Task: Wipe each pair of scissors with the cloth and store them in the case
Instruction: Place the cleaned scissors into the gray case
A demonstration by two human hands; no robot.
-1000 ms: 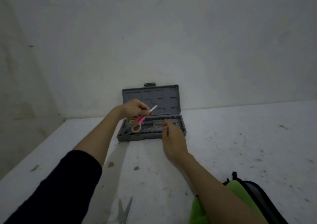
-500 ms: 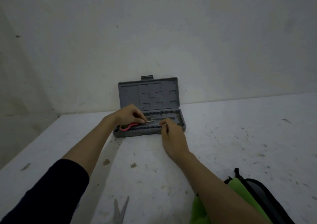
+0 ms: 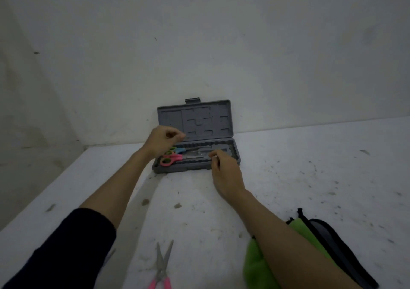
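Scissors lengthwise in case, blades rightward; hands curled, empty.

Two scissors lie in the open grey case; both hands hover above it.

A black pouch lies on the speckled white table.

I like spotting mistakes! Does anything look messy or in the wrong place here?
One thing: a pair of pink-handled scissors lies on the table near the front edge, blades spread open, outside the open gray case. The other scissors already lie in the case. Nothing looks spilled or broken.
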